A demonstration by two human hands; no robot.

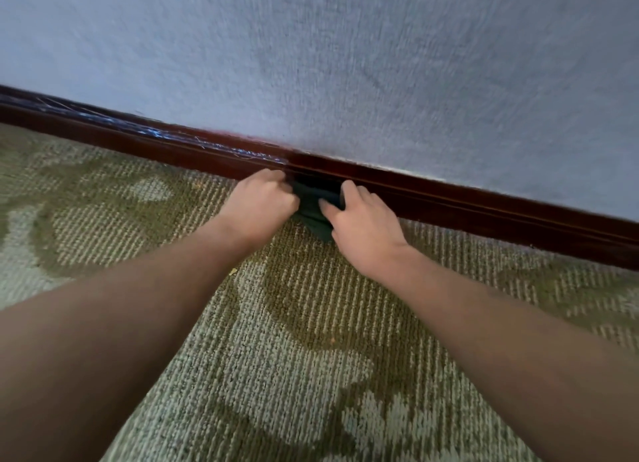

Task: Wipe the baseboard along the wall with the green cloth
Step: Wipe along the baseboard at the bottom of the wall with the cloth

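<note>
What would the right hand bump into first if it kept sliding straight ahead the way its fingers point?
Probably the dark wooden baseboard. The right hand rests on the green cloth with its fingers aimed at the wall, and the baseboard sits right in front of them. How close is hard to judge.

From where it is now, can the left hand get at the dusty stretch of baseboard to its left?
Probably yes: the left hand already sits against the baseboard gripping the green cloth, and only open carpet lies alongside.
</note>
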